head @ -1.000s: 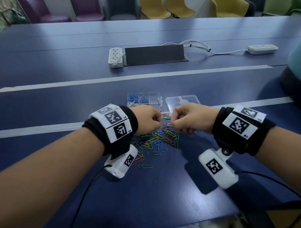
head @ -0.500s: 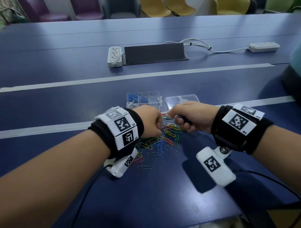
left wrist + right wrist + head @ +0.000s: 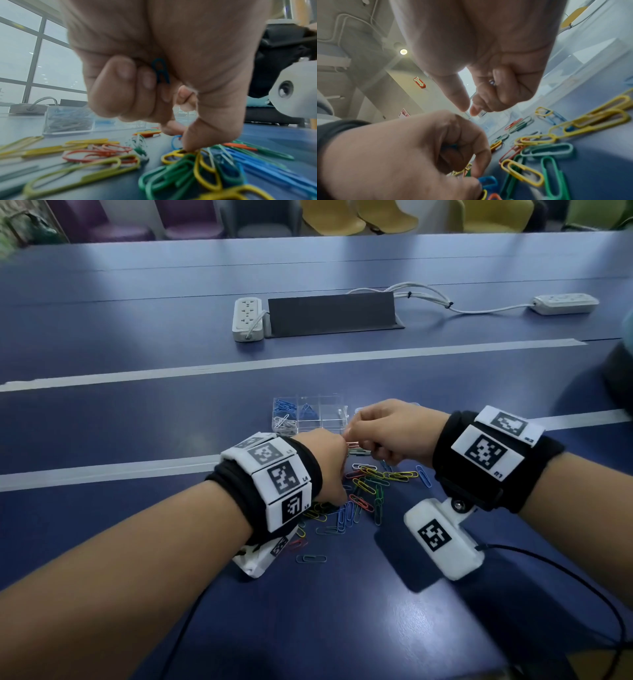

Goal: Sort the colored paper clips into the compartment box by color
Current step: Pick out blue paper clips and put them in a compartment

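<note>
**Blue clips gathered, box waiting**

While the left hand [image 3: 171, 70] curls round a blue clip [image 3: 161, 71] over the loose pile [image 3: 363, 491], the right hand [image 3: 394, 433] pinches something small, perhaps a clip. Next, probably: carry to the compartment box [image 3: 322, 416], blue section.

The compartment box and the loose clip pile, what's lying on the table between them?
In the head view, a red clip and a green clip lie between the box and the pile, under the right hand.

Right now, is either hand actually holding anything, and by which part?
The left hand holds a blue paper clip tucked against its palm under curled fingers. The right hand has its fingers curled round something small; what it is cannot be told.
</note>
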Available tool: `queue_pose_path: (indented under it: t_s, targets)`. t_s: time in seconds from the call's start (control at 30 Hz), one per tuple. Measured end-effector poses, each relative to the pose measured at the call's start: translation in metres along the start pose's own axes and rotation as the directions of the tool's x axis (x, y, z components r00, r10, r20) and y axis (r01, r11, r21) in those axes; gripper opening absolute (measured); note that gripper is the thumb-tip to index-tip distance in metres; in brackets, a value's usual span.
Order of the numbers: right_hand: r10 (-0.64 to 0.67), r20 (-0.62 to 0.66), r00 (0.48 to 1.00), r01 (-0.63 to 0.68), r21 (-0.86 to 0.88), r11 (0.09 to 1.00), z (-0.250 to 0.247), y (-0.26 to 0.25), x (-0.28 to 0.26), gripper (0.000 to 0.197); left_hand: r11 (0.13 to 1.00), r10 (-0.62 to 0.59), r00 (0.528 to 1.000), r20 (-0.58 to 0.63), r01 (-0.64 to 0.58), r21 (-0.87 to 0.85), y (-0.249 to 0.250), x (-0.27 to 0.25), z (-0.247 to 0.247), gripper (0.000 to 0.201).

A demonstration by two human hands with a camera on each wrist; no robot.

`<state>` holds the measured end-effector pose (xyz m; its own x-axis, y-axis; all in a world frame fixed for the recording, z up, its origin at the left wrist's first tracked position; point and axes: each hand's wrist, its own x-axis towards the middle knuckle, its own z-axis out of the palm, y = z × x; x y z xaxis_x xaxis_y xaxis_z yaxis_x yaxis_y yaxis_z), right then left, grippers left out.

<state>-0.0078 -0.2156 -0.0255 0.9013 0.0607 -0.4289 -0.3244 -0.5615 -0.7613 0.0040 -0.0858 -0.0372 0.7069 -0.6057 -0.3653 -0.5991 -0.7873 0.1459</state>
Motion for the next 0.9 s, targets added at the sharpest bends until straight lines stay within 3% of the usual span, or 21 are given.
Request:
queue_pose_path:
  t_s: [0.17,0.37,0.47,0.57,0.77,0.9]
  targets:
    - [-0.01,-0.028,1.0,0.009,-0.039,0.999,-0.002,-0.007,0.009,0.015,1.0,0.004,1.0,-0.027,-0.004,-0.008,-0.004,-0.003,-0.001,0.019]
    - [-0.076,-0.111,0.991,0.029,-0.376,0.926,-0.004,-0.033,0.029,0.023,0.983,-0.13,0.987,-0.095,0.116,-0.143,-0.032,0.001,-0.022,0.027]
    - [-0.091,-0.176,0.98,-0.001,-0.463,0.886,-0.002,-0.053,0.042,0.022,0.951,-0.202,0.975,-0.094,0.172,-0.256,-0.045,0.005,-0.035,0.021]
    - [-0.079,-0.201,0.976,-0.028,-0.482,0.876,0.003,-0.069,0.053,0.027,0.914,-0.263,0.958,-0.118,0.208,-0.349,-0.056,0.014,-0.046,0.019]
    - [-0.078,-0.21,0.974,-0.034,-0.482,0.875,0.008,-0.08,0.064,0.036,0.894,-0.331,0.931,-0.154,0.257,-0.368,-0.071,0.034,-0.056,0.028]
    - [-0.083,-0.182,0.98,-0.003,-0.426,0.905,0.007,-0.084,0.061,0.039,0.905,-0.334,0.93,-0.151,0.271,-0.327,-0.071,0.044,-0.059,0.014]
